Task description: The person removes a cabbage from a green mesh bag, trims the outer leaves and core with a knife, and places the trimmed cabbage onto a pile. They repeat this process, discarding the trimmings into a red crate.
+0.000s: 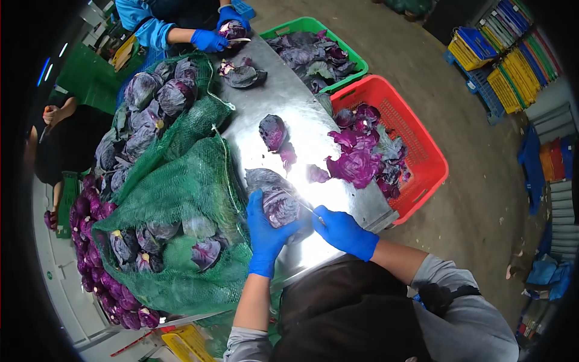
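Note:
A red cabbage (280, 207) with dull outer leaves rests on the metal table near its front edge. My left hand (266, 234), in a blue glove, grips it from the left and front. In my gloved right hand (344, 231) is a knife (306, 207); its thin blade lies against the right side of the cabbage, and its handle is mostly hidden by the fingers. Beyond the cabbage, loose purple leaves (288, 155) and a small dark cabbage piece (272, 132) lie on the shiny tabletop.
Cabbages fill green mesh sacks (181, 175) at left, beside heaped purple cabbages (90, 241). A red crate (422, 187) and a green crate (301, 25) hold leaves at right. Across the table, a co-worker's gloved hands (210, 41) hold a cabbage; another person (72, 139) stands at far left.

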